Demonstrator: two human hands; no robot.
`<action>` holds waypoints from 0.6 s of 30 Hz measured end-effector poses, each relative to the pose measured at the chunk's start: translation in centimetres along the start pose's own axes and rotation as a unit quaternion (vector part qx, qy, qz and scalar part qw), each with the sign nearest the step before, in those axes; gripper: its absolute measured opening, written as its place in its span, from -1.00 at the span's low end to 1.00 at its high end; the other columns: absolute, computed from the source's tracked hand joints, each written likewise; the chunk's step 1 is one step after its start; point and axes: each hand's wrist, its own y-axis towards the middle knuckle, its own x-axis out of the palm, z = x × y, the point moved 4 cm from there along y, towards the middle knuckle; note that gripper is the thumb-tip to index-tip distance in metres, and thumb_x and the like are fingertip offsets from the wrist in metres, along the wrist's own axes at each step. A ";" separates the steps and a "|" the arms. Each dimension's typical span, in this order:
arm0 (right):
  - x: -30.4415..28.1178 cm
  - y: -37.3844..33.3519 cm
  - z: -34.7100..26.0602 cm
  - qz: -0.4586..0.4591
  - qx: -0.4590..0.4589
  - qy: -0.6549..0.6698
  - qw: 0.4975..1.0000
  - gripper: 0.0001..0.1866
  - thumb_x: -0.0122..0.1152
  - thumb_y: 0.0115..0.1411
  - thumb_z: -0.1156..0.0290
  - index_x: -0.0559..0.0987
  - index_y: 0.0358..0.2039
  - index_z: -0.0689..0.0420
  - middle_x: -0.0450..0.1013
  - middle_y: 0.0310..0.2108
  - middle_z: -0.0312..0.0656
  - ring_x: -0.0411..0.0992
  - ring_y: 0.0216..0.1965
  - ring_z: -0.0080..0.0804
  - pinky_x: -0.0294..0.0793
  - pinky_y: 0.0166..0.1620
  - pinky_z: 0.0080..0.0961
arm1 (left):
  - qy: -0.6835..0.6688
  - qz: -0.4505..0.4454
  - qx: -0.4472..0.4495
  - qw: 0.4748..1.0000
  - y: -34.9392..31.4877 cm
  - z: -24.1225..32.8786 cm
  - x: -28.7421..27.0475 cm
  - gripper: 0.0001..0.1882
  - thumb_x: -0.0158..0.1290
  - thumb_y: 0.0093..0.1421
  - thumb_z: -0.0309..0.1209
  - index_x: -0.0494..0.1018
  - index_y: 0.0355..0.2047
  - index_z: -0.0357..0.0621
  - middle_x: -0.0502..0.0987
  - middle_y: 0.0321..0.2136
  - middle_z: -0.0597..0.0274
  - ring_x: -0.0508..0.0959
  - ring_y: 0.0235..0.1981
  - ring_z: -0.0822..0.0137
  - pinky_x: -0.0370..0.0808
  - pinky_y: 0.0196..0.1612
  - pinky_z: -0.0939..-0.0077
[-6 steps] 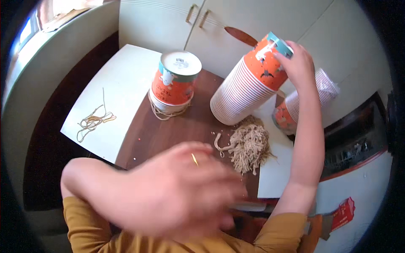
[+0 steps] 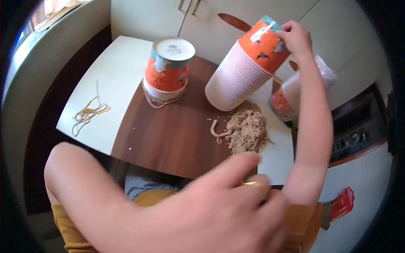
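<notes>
My right hand (image 2: 297,40) grips the top end of a tall stack of nested paper cups (image 2: 242,71), thumb on the near side. The stack leans to the right; its top cup is orange and teal with white figures. My left hand (image 2: 236,206) looms close in the foreground, slightly blurred, with a gold ring. Its fingers are curled and their tips hidden, so I cannot make out what is in them. Just beyond it lies a bundle of beige strings (image 2: 249,128). A shorter upside-down cup stack (image 2: 168,69) stands at left, string looped around its base.
Loose string (image 2: 88,114) lies on the table's white left section. The brown tabletop (image 2: 168,135) bears small specks. Behind my right forearm, another cup stack (image 2: 280,103) is partly wrapped in clear plastic. White cabinet doors (image 2: 147,19) stand behind; a red packet (image 2: 342,204) is at lower right.
My left hand has moved rightward across the foreground, its fingers now more plainly curled. My right hand keeps its grip on the stack. The whole view has shifted slightly.
</notes>
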 end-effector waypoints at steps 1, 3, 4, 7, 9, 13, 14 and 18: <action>-0.4 0.7 0.6 0.004 -0.003 -0.005 1.000 -0.66 0.39 -0.09 0.24 0.62 -0.32 0.16 0.58 -0.39 -0.13 0.55 -0.34 -0.29 0.51 -0.22 -0.41 | 0.000 -0.001 -0.001 1.000 0.7 0.2 0.2 -0.76 0.02 -0.10 -0.24 0.50 -0.52 -0.14 0.39 -0.51 0.24 0.45 -0.43 0.27 0.37 -0.13 0.31; -1.2 1.5 1.6 -0.001 0.003 0.013 1.000 -0.68 0.38 -0.07 0.25 0.63 -0.32 0.16 0.58 -0.40 -0.17 0.54 -0.37 -0.39 0.52 -0.23 -0.43 | -0.068 -0.147 0.007 0.987 3.0 -0.2 0.8 -0.80 0.03 -0.03 -0.21 0.51 -0.55 -0.04 0.38 -0.57 0.31 0.44 -0.48 0.30 0.33 -0.18 0.37; -1.9 1.9 2.2 0.008 0.005 0.042 0.999 -0.69 0.38 -0.06 0.27 0.63 -0.33 0.18 0.58 -0.41 -0.18 0.54 -0.38 -0.41 0.52 -0.24 -0.44 | -0.107 -0.310 0.025 0.944 4.3 -0.6 0.1 -0.81 0.02 0.01 -0.21 0.53 -0.52 -0.01 0.40 -0.56 0.33 0.45 -0.48 0.31 0.32 -0.18 0.38; -6.0 4.4 8.3 0.007 0.022 0.090 0.996 -0.61 0.38 -0.01 0.21 0.61 -0.21 0.18 0.58 -0.38 -0.23 0.53 -0.36 -0.46 0.49 -0.22 -0.49 | 0.184 0.062 0.036 0.980 2.9 2.9 4.9 -0.77 -0.03 0.07 -0.24 0.50 -0.34 -0.03 0.43 -0.48 0.34 0.47 -0.44 0.33 0.32 -0.07 0.33; -7.7 5.7 6.4 0.041 0.000 0.180 0.983 -0.58 0.36 0.08 0.23 0.55 -0.13 0.24 0.55 -0.34 -0.25 0.48 -0.33 -0.53 0.46 -0.21 -0.55 | 0.171 0.106 0.011 0.980 1.7 1.8 3.7 -0.66 -0.02 0.05 -0.28 0.43 -0.13 -0.01 0.43 -0.29 0.20 0.44 -0.42 0.29 0.33 0.06 0.11; -18.4 2.6 10.8 0.224 0.050 0.186 0.955 -0.52 0.28 0.17 0.22 0.48 -0.01 0.28 0.49 -0.11 -0.15 0.43 -0.10 -0.50 0.34 0.01 -0.51 | 0.346 0.052 0.010 0.937 -1.3 2.3 3.3 -0.29 -0.05 0.19 -0.29 -0.02 0.33 0.27 0.32 0.13 0.31 0.51 -0.13 0.18 0.45 0.10 0.07; -19.4 1.1 10.8 0.247 0.076 0.287 0.922 -0.51 0.26 0.19 0.21 0.46 0.02 0.29 0.48 -0.05 -0.11 0.42 -0.03 -0.45 0.32 0.06 -0.48 | 0.418 0.044 0.015 0.907 -2.1 2.9 3.2 -0.32 -0.09 0.28 -0.24 -0.08 0.36 0.31 0.29 0.19 0.40 0.51 -0.07 0.19 0.47 0.10 0.10; -14.5 -10.9 10.0 0.203 0.116 0.580 0.781 -0.60 0.16 0.23 0.29 0.42 0.01 0.24 0.44 0.00 -0.10 0.37 0.05 -0.27 0.27 0.15 -0.28 | 0.209 0.244 -0.038 0.946 -6.2 1.4 1.3 -0.69 -0.04 0.18 -0.39 0.43 -0.04 0.03 0.56 -0.25 0.25 0.49 -0.56 0.31 0.45 -0.28 0.24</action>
